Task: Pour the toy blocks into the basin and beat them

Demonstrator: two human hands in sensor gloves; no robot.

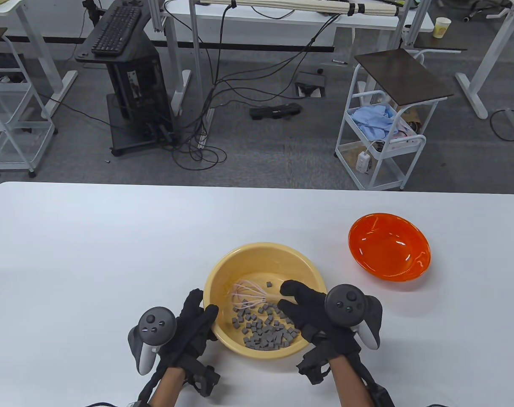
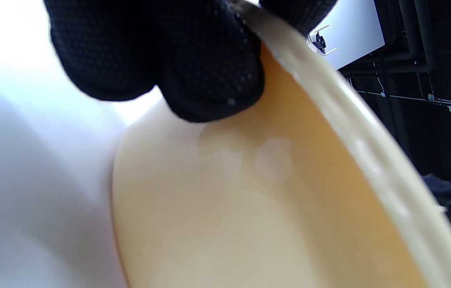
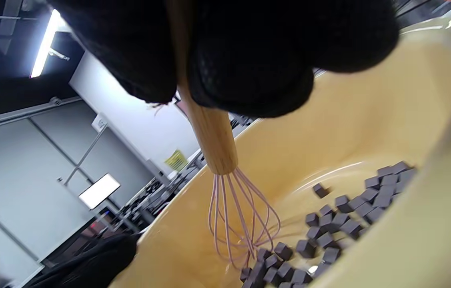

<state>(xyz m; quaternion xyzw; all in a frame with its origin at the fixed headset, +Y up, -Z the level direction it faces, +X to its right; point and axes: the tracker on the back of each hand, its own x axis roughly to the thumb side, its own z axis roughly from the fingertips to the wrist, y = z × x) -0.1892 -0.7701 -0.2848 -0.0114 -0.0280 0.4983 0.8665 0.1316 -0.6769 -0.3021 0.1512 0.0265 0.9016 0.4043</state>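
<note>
A yellow basin [image 1: 227,271] stands on the white table near the front edge, with several small grey blocks [image 1: 265,328] piled in its near half. My right hand [image 1: 301,307] reaches over the basin's right rim and grips the wooden handle [image 3: 209,132] of a whisk. The whisk's pink wires [image 1: 248,294] rest among the blocks [image 3: 329,228] on the basin floor. My left hand [image 1: 199,318] holds the basin's left rim, with fingers [image 2: 209,76] curled against the outer wall [image 2: 249,200].
An empty orange bowl [image 1: 389,246] sits on the table to the right of the basin. Beyond the table's far edge are a white cart [image 1: 382,127], cables and desks on the floor.
</note>
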